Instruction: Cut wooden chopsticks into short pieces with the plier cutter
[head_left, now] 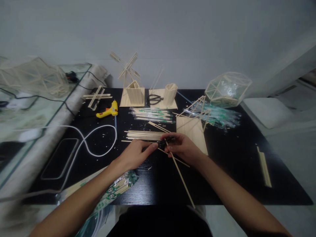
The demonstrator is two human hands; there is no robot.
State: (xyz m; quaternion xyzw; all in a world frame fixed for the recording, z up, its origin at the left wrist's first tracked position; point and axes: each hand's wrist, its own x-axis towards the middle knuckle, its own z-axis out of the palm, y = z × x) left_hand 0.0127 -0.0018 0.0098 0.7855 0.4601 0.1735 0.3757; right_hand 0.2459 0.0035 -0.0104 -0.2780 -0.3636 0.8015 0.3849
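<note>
At the middle of the black table, my left hand (138,152) has its thumb and fingers closed on one end of a small black tool (163,143). My right hand (184,148) is closed beside the tool's other end, with a long thin wooden stick (181,174) at its fingertips. The stick slants down toward the table's front edge. Its upper end meets the dark tool; the exact grip is too small to tell. Just behind the hands lies a row of loose sticks (143,135). A flat wooden board with a stick frame (194,131) is behind my right hand.
A yellow glue gun (108,111), white cable (96,154) and phone (60,158) are at left. Windmill model (127,67), black scissors (155,99) and bagged sticks (151,115) stand or lie behind. A polyhedron frame (228,89) is back right; short sticks (264,168) are at right.
</note>
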